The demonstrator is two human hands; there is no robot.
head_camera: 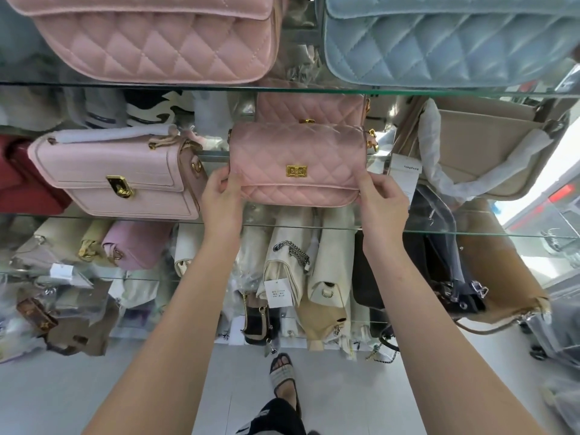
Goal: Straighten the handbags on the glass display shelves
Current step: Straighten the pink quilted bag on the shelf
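Observation:
A small pink quilted handbag (295,158) with a gold twist clasp stands on the middle glass shelf (470,235). My left hand (221,199) grips its lower left corner, thumb on the front. My right hand (381,202) grips its lower right corner the same way. A second pink quilted bag (310,108) stands directly behind it. To its left sits a pale pink flap bag (119,177) with a gold lock. To its right leans a beige bag (489,152) with paper-wrapped straps.
On the upper glass shelf (288,88) stand a large pink quilted bag (157,36) and a light blue quilted bag (452,39). A red bag (18,183) is at far left. Lower shelves hold several cream, lilac, black and tan bags. A white tag (406,177) hangs near my right hand.

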